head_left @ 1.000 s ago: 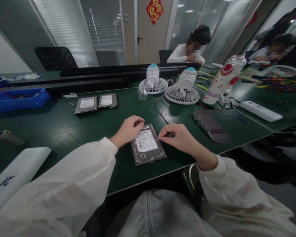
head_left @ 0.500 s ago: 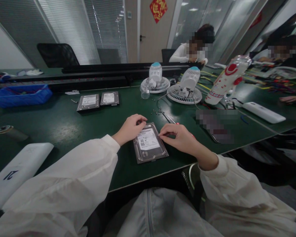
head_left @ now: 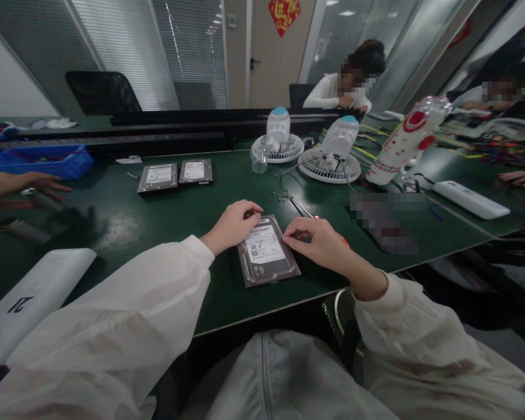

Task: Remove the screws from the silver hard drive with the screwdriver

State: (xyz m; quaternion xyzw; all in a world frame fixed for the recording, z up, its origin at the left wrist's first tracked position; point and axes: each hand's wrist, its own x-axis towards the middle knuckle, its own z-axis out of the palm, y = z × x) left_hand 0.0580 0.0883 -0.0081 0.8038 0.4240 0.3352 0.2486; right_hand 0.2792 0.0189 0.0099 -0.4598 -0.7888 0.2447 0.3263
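Note:
A hard drive with a white label lies flat on the green table before me. My left hand rests at its far left corner, fingers bent over the edge and thumb on the top. At the drive's right edge, my right hand has thumb and forefinger pinched together; whatever is between the tips is too small to make out. Just beyond the drive lie several small screws and a pair of tweezers. A red-handled tool is partly hidden behind my right hand.
Two more hard drives lie further back. Another person's hand reaches in from the left with a metal cylinder, near a second cylinder. Two white fans, a blue bin and white power banks are around.
Another person's hand has come in at the left edge with a metal cylinder. My hands and the hard drive keep nearly the same places; the view has shifted slightly.

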